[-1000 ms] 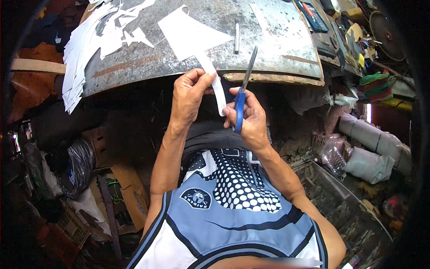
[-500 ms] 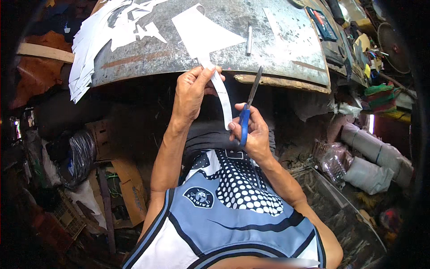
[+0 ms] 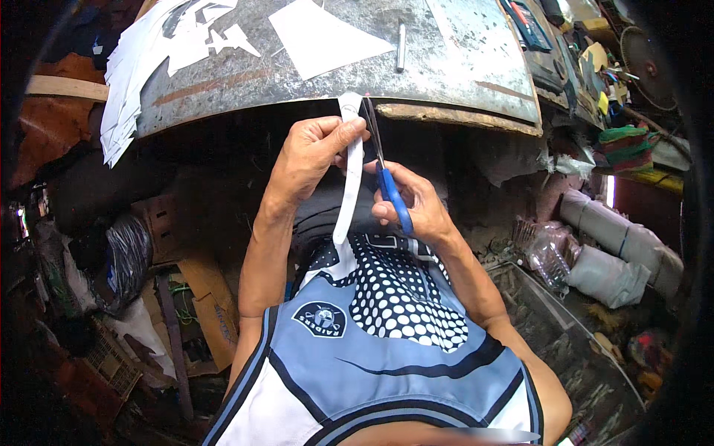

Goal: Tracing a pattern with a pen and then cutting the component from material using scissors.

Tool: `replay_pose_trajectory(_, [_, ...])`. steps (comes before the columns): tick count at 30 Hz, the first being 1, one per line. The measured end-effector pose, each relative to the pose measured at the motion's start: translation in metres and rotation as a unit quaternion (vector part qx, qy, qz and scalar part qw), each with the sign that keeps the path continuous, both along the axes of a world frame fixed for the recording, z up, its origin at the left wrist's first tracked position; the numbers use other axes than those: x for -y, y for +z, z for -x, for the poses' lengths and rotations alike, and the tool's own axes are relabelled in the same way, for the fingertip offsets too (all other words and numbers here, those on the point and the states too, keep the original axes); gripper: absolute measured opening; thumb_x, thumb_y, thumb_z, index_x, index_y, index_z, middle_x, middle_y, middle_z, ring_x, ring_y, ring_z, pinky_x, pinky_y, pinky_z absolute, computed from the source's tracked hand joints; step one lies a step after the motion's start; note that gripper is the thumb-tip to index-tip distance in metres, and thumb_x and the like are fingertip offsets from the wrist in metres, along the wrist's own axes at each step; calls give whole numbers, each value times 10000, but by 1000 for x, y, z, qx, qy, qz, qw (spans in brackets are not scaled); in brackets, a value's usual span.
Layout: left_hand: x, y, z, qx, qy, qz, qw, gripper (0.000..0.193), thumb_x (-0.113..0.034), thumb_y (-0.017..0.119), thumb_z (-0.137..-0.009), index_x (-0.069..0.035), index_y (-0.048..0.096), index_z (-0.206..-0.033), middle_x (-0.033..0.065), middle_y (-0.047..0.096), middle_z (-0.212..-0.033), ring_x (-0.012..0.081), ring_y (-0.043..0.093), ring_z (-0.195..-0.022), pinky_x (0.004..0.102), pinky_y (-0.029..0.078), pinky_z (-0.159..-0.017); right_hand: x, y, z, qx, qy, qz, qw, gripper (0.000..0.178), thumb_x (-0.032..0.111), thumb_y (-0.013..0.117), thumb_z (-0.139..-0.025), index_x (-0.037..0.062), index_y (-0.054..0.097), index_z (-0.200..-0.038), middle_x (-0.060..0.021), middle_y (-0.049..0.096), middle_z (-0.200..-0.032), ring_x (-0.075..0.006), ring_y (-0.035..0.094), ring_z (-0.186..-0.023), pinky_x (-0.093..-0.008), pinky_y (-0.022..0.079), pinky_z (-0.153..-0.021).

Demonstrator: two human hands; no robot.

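Observation:
My left hand [image 3: 312, 157] pinches a long, narrow white paper strip [image 3: 349, 195] between thumb and fingers, just below its wider top end. That top end reaches the table's front edge, and the curved lower part hangs down in front of my shirt. In my right hand [image 3: 420, 204] are scissors with blue handles [image 3: 393, 199]; fingers and thumb are at the handles. The slim blades point up and away, close beside the strip's right edge near its top. Whether they touch the paper I cannot tell.
A worn metal-topped table [image 3: 223, 100] stands ahead, with a wooden strip [image 3: 454, 119] along its front edge. On it lie a white paper piece [image 3: 327, 41], a silver rod-like thing [image 3: 401, 48] and a stack of cut white sheets [image 3: 130, 89]. Wrapped rolls [image 3: 610, 230] lie at right.
The strip's top has come away from over the paper piece on the table, and the strip now hangs straighter. My right hand has let go of its lower end and brought the scissors up beside its top.

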State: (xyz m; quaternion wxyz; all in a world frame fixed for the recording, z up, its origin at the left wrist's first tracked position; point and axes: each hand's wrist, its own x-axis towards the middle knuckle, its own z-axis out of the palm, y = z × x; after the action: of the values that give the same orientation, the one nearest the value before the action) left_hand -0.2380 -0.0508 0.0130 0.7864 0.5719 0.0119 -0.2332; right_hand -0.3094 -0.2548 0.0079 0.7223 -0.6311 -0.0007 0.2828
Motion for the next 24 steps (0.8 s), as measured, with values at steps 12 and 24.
replay_pose_trajectory(12, [0, 8, 1, 27, -61, -68, 995, 287, -285, 658, -958, -19, 719, -866, -33, 608, -662, 19, 499, -566, 183, 381, -514, -2, 4, -3, -18, -7, 7, 1000, 678, 193, 807, -822, 19, 485, -1392, 23, 611, -846, -50, 559, -717, -208, 486, -578])
replay_pose_trajectory(24, [-2, -3, 0, 10, -60, -34, 998, 302, -260, 593, -994, 25, 671, -1057, 46, 666, -754, 70, 602, -595, 202, 510, -563, -3, -2, -3, -44, -47, -23, 998, 668, 169, 815, -815, -10, 494, -1373, -37, 659, -945, -59, 590, -750, -196, 477, -575])
